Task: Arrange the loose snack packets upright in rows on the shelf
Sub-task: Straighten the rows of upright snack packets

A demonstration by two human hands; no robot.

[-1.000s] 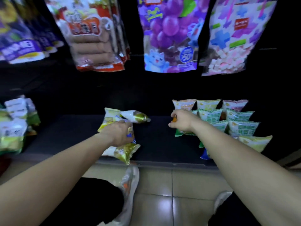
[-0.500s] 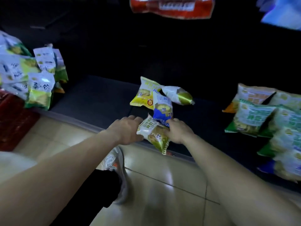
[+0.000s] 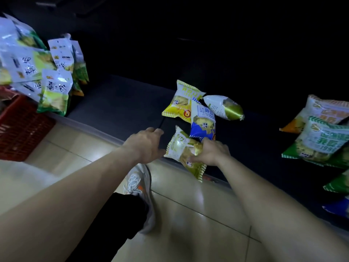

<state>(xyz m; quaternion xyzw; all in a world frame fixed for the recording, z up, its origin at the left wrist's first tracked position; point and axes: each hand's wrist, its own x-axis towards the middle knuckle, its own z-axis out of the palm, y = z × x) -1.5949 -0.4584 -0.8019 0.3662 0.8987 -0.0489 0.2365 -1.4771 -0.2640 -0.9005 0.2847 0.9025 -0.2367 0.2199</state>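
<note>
Gold packet (image 3: 179,148) at shelf (image 3: 117,103) front edge, gripped by my right hand (image 3: 209,154); my left hand (image 3: 145,146), wide and slack, at its 9 o'clock. Three packets (image 3: 203,120) lie at its 12 o'clock.

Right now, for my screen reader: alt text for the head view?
The right hand grips a gold-and-white snack packet at the shelf edge, the left hand open beside it. A yellow packet, a blue packet and a white-and-green packet lie loose behind.

Floor-level stuff
Red plastic crate (image 3: 22,133) far left on glossy beige tiles (image 3: 188,214); white sneaker (image 3: 140,186) with orange bits sticking out of a black trouser leg (image 3: 117,220).
</note>
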